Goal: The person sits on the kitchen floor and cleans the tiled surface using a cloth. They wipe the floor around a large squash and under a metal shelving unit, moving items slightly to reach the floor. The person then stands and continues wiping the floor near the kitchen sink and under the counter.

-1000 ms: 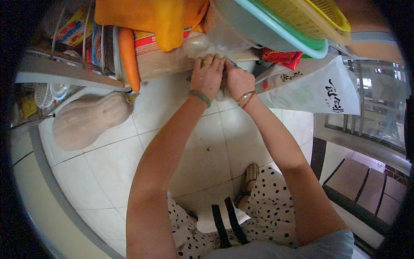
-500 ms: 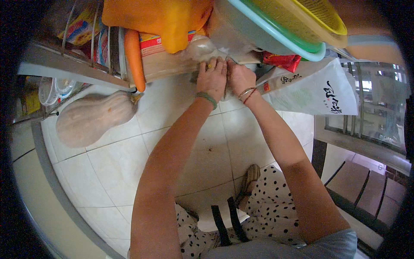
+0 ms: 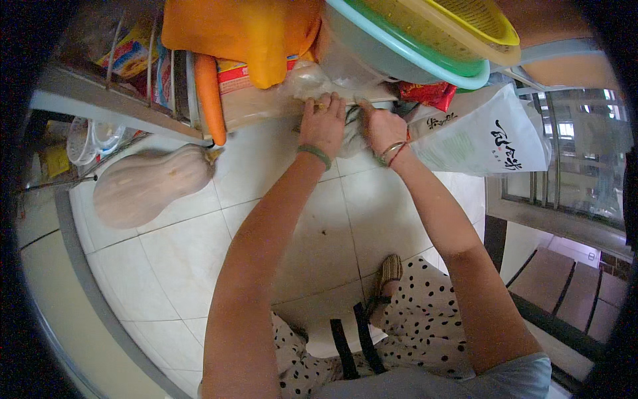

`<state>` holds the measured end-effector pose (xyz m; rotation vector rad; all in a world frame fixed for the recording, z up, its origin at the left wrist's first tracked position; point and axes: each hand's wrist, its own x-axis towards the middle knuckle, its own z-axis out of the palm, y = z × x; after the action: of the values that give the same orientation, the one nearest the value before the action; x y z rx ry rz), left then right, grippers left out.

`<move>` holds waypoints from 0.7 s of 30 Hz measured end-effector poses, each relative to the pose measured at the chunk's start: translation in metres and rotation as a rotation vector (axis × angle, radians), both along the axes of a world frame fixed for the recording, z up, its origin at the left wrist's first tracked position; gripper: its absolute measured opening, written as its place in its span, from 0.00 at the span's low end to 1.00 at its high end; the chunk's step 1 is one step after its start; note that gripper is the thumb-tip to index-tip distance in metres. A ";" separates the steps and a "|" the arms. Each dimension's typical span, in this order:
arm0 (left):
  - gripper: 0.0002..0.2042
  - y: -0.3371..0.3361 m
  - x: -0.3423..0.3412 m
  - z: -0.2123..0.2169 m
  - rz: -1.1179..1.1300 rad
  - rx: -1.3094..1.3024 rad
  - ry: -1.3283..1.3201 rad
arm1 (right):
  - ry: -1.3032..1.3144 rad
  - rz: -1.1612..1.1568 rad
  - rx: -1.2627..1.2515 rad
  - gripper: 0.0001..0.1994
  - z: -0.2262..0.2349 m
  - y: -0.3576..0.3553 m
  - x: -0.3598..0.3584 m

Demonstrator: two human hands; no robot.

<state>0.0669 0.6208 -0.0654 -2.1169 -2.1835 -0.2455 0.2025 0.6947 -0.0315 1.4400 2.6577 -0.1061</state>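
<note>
A crumpled, see-through plastic bag (image 3: 353, 136) hangs between my hands at the shelf's front edge; its contents cannot be made out. My left hand (image 3: 322, 128) has its fingers bent over the bag's upper part and the ledge, a green bracelet on the wrist. Close by on the right, my right hand (image 3: 384, 128) is closed at the bag's other side, index finger forward and the rest curled. Above my left fingers lies more clear film (image 3: 309, 74). Just right of my right hand are a red packet (image 3: 428, 95) and a white printed bag (image 3: 475, 136).
A long orange carrot (image 3: 210, 100) sticks out beside an orange cloth-like item (image 3: 266, 36). Nested basins (image 3: 412, 46) overhang the shelf at upper right. On the tiled floor lies a butternut squash (image 3: 153, 186). Glass-fronted cabinets (image 3: 565, 146) stand at the right.
My right hand has shifted slightly right and down, away from my left, widening the gap and showing more of the plastic bag. The view has moved a little.
</note>
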 end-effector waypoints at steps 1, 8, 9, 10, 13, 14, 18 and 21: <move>0.21 -0.001 0.001 -0.001 -0.013 0.013 0.044 | -0.015 -0.037 -0.006 0.21 -0.002 0.003 0.003; 0.21 0.000 0.010 -0.005 -0.032 0.075 0.093 | 0.000 -0.270 0.017 0.18 -0.014 0.015 0.007; 0.21 0.001 0.010 -0.005 -0.019 0.059 0.041 | 0.054 -0.233 0.017 0.17 -0.019 0.018 0.008; 0.21 0.002 0.010 -0.010 -0.005 0.040 -0.012 | 0.106 -0.196 0.015 0.16 -0.021 0.018 0.008; 0.21 0.011 0.017 -0.007 0.025 0.004 -0.107 | 0.164 -0.128 0.001 0.15 -0.034 0.026 0.010; 0.21 0.010 0.016 -0.009 0.040 -0.020 -0.124 | 0.210 -0.098 -0.026 0.16 -0.031 0.013 -0.003; 0.21 0.004 0.010 -0.007 -0.011 0.065 -0.118 | 0.209 -0.135 -0.116 0.19 -0.014 -0.020 -0.027; 0.21 0.000 -0.001 -0.011 -0.036 0.079 -0.083 | 0.080 -0.038 -0.084 0.20 -0.001 -0.005 -0.007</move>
<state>0.0663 0.6204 -0.0767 -2.1418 -2.1425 -0.4229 0.1950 0.6901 -0.0329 1.4897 2.6536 -0.2807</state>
